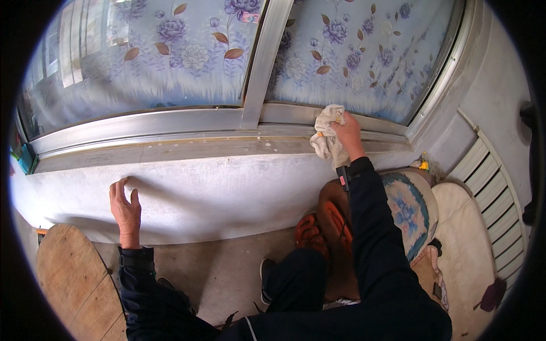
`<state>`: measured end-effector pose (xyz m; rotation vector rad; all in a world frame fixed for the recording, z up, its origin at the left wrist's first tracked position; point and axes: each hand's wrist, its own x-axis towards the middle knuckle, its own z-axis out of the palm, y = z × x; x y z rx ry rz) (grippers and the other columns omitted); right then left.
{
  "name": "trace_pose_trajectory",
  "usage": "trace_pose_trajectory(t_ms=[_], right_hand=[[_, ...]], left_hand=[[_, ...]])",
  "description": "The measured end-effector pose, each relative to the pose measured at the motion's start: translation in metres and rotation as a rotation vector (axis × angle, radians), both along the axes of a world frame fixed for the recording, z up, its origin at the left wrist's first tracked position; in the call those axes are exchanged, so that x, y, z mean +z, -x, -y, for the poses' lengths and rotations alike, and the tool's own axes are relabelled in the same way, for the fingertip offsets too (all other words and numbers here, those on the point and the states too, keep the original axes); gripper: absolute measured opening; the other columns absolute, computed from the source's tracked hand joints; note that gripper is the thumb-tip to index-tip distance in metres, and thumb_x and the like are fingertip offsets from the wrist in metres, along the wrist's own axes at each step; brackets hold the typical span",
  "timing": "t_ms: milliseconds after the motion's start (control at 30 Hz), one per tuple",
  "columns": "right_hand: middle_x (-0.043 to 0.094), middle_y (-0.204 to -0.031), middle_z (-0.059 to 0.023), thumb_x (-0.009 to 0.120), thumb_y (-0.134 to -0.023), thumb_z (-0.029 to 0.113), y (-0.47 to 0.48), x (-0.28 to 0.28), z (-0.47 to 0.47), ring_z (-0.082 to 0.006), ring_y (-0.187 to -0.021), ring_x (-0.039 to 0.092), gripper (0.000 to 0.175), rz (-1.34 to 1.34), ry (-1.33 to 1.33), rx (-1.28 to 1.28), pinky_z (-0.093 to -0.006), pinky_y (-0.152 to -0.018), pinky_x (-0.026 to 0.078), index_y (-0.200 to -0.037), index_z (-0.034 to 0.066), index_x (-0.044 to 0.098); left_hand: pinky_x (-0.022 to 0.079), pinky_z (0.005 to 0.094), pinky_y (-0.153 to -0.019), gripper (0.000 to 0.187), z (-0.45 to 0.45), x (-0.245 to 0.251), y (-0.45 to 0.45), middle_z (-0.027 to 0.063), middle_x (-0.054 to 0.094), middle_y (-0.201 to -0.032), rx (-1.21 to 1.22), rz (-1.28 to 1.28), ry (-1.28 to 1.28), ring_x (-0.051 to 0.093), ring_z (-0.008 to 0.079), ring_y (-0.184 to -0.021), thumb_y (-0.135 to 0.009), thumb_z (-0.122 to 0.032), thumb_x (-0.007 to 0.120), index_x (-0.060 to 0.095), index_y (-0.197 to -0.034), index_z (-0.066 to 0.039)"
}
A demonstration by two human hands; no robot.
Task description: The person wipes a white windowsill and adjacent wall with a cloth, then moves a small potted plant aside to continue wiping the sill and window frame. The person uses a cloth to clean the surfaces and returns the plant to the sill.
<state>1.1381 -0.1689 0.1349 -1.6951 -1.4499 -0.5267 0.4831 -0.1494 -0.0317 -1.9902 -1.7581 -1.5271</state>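
Observation:
My right hand [350, 133] grips a crumpled off-white cloth [328, 136] against the lower aluminium window frame [294, 114]. Part of the cloth hangs over the edge of the window sill [204, 147]. Above the frame, the window glass [187, 38] shows a purple floral pattern. My left hand [126, 209] holds nothing; its fingers are apart and slightly curled, in front of the white wall [204, 196] below the sill. Whether its fingertips touch the wall I cannot tell.
A wooden board [70, 277] stands at the lower left. On the right are a floral cushion [407, 209], a cream padded surface [460, 230] and a white radiator [490, 183]. Reddish-brown carved furniture [337, 204] is beside my knee. A teal box [26, 157] sits at the sill's left end.

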Motion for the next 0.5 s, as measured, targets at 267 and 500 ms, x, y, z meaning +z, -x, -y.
trace_pose_trajectory(t_ms=[267, 500], right_hand=[[0.070, -0.104, -0.0286, 0.078, -0.080, 0.023, 0.021, 0.004, -0.009, -0.0482, -0.104, 0.066, 0.042, 0.055, 0.083, -0.040, -0.0521, -0.088, 0.053, -0.112, -0.0013, 0.066], [0.070, -0.106, -0.0271, 0.082, -0.080, 0.024, 0.038, 0.004, -0.013, -0.0468, -0.105, 0.066, 0.046, 0.019, 0.145, 0.057, -0.0493, -0.089, 0.053, -0.114, -0.0019, 0.066]], left_hand=[[0.050, 0.0438, -0.102, 0.041, 0.004, 0.005, -0.001, 0.0144, 0.063, -0.122, -0.004, 0.005, 0.010, 0.061, 0.0360, -0.116, -0.085, -0.001, 0.071, 0.065, -0.126, -0.006], [0.050, 0.0437, -0.101, 0.040, 0.005, 0.006, 0.001, 0.0155, 0.063, -0.122, -0.022, -0.001, 0.005, 0.061, 0.0366, -0.115, -0.086, -0.002, 0.071, 0.065, -0.125, -0.004]])
